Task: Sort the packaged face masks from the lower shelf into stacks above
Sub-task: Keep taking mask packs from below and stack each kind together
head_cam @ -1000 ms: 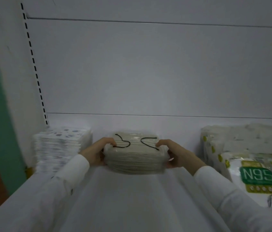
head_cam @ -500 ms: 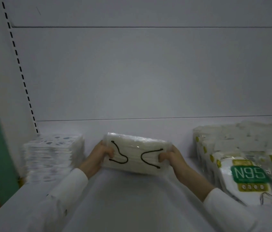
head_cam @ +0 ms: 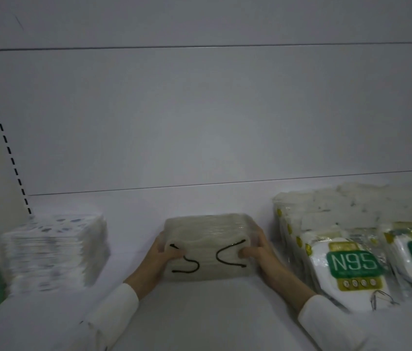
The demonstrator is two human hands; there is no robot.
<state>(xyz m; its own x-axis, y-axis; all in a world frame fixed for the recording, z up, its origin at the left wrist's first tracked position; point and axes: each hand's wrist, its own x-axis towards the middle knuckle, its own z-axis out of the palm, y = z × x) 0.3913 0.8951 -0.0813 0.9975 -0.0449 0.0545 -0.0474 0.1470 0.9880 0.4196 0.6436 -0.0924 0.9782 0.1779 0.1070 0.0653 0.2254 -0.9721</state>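
A clear-wrapped pack of cream face masks with black ear loops [head_cam: 206,252] stands on the white shelf [head_cam: 200,315], its loop side tipped toward me. My left hand [head_cam: 160,259] grips its left end with the thumb over the front. My right hand [head_cam: 258,252] grips its right end the same way. Both sleeves are white.
A stack of patterned white mask packs [head_cam: 53,252] sits at the left by the shelf upright. Rows of N95 mask packs [head_cam: 352,264] stand at the right, with more wrapped packs [head_cam: 352,203] behind them. The white back panel [head_cam: 200,122] rises behind.
The mask pack has been turned and tipped forward, so its loop face points at me. Both hands kept hold of its ends. The camera view shifted right.
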